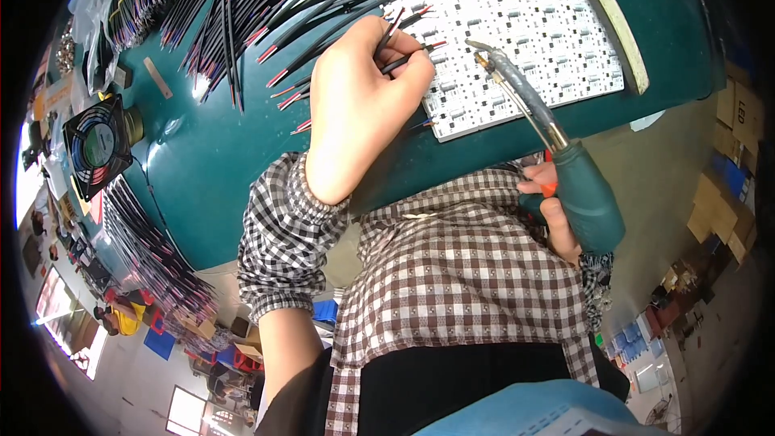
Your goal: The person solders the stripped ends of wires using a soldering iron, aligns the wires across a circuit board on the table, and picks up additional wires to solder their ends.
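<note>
My left hand (363, 101) is closed over the near left edge of a white circuit board panel (517, 97), its thumb and fingers pinching a thin black cable. The cable's stripped red end (437, 45) lies over the panel. My right hand (557, 214) is wrapped round a soldering iron with a green handle (589, 198). A thin metal tube runs along the iron's shaft, and its bent tip points left over the panel, a little right of the cable end. Several black cables (323, 16) with red and white wire ends lie along the panel's left edge, partly under my left hand.
Bundles of dark cables (210, 40) cover the far left of the green table (210, 202). A small black fan (98, 147) stands at the left edge, above more cables (153, 246). A pale curved strip (617, 24) lies right of the panel. Cardboard boxes (714, 202) stand at far right.
</note>
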Motion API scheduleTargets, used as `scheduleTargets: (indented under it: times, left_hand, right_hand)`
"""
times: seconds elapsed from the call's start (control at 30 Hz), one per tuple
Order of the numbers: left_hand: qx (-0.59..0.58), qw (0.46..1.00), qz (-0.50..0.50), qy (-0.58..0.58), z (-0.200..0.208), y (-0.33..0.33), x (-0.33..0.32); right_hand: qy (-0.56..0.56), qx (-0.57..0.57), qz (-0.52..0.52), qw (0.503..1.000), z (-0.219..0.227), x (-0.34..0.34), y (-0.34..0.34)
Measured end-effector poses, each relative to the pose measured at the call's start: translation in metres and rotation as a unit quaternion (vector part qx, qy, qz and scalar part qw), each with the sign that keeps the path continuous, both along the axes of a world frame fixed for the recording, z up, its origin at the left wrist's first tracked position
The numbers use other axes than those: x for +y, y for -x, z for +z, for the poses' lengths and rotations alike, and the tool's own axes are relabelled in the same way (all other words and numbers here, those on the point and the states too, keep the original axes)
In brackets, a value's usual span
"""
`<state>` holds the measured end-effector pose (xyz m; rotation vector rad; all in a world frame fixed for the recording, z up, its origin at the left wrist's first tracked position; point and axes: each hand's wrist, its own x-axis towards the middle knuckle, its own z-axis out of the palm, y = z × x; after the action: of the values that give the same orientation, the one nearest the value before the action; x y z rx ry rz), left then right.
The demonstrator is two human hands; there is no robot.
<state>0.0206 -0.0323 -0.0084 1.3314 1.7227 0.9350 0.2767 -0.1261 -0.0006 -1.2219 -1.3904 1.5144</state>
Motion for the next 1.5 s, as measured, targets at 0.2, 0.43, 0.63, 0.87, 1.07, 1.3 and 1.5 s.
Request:
scheduleTargets:
  times: [0.2,0.43,0.63,0.87,1.07,1.3,1.5]
  left_hand:
    - [-0.003,1.0,0.006,0.013,0.001,-0.002,0.0]
    - [-0.025,0.999,0.009,0.022,0.002,-0.002,0.001]
    - [-0.03,0.999,0.004,0.017,0.0,0.001,0.004]
    - [-0.03,0.999,0.006,0.022,0.0,0.002,0.004]
    - [-0.032,0.999,0.005,0.029,0.001,0.004,0.005]
    - [-0.028,0.999,0.006,0.026,-0.002,0.003,0.003]
    - [-0.025,0.999,0.008,0.027,0.001,0.001,0.002]
  right_hand:
    - [0.015,0.007,-0.001,1.0,0.003,0.003,0.008]
    - [0.004,-0.009,0.017,1.0,0.001,0.004,0.005]
    - [0.002,-0.001,0.024,1.0,0.002,0.01,0.008]
    - [0.007,-0.007,0.028,1.0,0.002,0.011,0.011]
    - [0.045,-0.013,-0.004,0.999,-0.008,-0.001,0.006]
    - [0.026,-0.015,-0.058,0.998,-0.006,-0.002,0.008]
    - [0.066,0.022,-0.07,0.995,0.005,0.005,0.011]
